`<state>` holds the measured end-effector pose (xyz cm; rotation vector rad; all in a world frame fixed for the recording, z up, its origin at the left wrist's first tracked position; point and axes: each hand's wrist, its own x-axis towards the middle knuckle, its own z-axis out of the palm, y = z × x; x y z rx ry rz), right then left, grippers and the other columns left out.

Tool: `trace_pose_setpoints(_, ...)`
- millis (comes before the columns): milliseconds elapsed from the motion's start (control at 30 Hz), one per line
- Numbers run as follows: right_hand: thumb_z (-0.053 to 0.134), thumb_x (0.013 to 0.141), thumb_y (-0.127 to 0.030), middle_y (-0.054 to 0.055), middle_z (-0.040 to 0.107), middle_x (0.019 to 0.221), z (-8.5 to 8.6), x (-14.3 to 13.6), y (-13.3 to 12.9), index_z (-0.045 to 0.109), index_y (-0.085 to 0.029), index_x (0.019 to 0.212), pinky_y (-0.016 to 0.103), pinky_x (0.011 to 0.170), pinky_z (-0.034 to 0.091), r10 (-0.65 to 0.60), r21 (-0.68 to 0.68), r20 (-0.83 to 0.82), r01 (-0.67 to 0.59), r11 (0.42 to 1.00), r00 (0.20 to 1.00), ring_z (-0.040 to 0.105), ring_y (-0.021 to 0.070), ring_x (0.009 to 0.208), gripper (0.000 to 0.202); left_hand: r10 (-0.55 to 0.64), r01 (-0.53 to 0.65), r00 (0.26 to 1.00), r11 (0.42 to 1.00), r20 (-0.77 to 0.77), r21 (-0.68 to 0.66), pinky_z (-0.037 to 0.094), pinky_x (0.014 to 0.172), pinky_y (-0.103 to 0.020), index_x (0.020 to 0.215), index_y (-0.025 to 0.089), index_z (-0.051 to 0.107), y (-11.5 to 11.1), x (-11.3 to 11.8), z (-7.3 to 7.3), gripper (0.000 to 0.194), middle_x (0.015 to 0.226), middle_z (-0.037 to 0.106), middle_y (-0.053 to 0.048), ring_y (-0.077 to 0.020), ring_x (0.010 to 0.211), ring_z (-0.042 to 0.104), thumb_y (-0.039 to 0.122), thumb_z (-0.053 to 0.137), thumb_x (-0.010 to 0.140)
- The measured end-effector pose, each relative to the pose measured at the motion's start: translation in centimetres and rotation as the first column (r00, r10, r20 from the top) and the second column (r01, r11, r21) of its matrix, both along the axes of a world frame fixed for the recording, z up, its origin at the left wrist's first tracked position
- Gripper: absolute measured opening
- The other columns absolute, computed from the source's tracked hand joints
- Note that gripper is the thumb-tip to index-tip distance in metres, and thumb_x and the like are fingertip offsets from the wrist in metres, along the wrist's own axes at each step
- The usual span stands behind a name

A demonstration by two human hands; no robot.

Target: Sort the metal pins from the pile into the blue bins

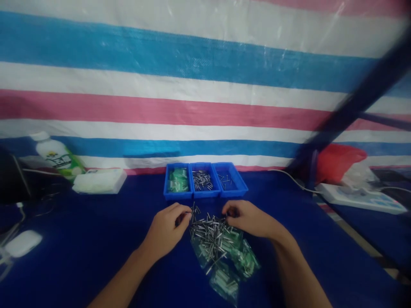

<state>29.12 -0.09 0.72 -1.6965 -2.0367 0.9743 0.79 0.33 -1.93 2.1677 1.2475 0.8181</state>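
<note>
Forearms, lower frame. Left hand [167, 229], centre-left: fingers pinching one metal pin. Pin pile [210, 233] on green packets [231, 261], centre. Right hand [248, 218]: fingertips closed, contents indistinct. Three blue bins [205, 182] above. Sorting underway; next likely needs careful single-pin pickup.

I see three bins [205, 182] side by side behind the pin pile [210, 233], which lies on plastic bags [231, 265]; bottle [58, 158] far left.

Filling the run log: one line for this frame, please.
left hand: pinching at pile of metal pins | right hand: fingertips on pile | clear bags: under pile | three blue bins: behind, untouched
</note>
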Motion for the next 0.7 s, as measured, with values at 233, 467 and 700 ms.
trace_pose_setpoints(233, 0.066, 0.075, -0.037, 0.003, 0.065, 0.068, 1.2, 2.4, -0.9, 0.073, -0.017, 0.073, 0.030, 0.057, 0.038, -0.051, -0.215, 0.180, 0.089, 0.972, 0.982, 0.055, 0.0170, 0.063, 0.021, -0.011, 0.011, 1.000, 1.000, -0.022, 0.008, 0.045, 0.067, -0.027, 0.105, 0.026, 0.070, -0.1, 0.1, 0.2, 0.018, 0.084, 0.063, 0.002, -0.0123, 0.071, 0.059, 0.030, 0.053, 0.099)
trace_pose_setpoints(467, 0.063, 0.072, -0.030, -0.003, 0.049, 0.055, 1.1, 2.4, -1.0, 0.066, -0.018, 0.059, 0.028, 0.051, 0.029, 0.035, -0.256, 0.073, -0.015, 0.966, 0.997, 0.040, 0.0120, 0.054, 0.018, -0.017, 0.017, 1.000, 1.000, 0.000, 0.005, 0.046, 0.065, -0.027, 0.103, 0.026, 0.070, -0.2, 0.0, 0.1, 0.018, 0.083, 0.064, 0.001, -0.0125, 0.071, 0.060, 0.029, 0.053, 0.098)
trace_pose_setpoints(700, 0.064, 0.074, -0.032, -0.003, 0.052, 0.061, 1.5, 2.9, -0.9, 0.061, -0.018, 0.068, 0.027, 0.053, 0.033, -0.111, -0.123, -0.162, 0.092, 0.988, 0.980, 0.044, 0.0120, 0.057, 0.016, -0.021, 0.021, 1.000, 1.000, 0.009, 0.005, 0.046, 0.065, -0.027, 0.104, 0.025, 0.071, -0.2, 0.0, 0.3, 0.019, 0.085, 0.064, 0.000, -0.0131, 0.072, 0.060, 0.029, 0.053, 0.098)
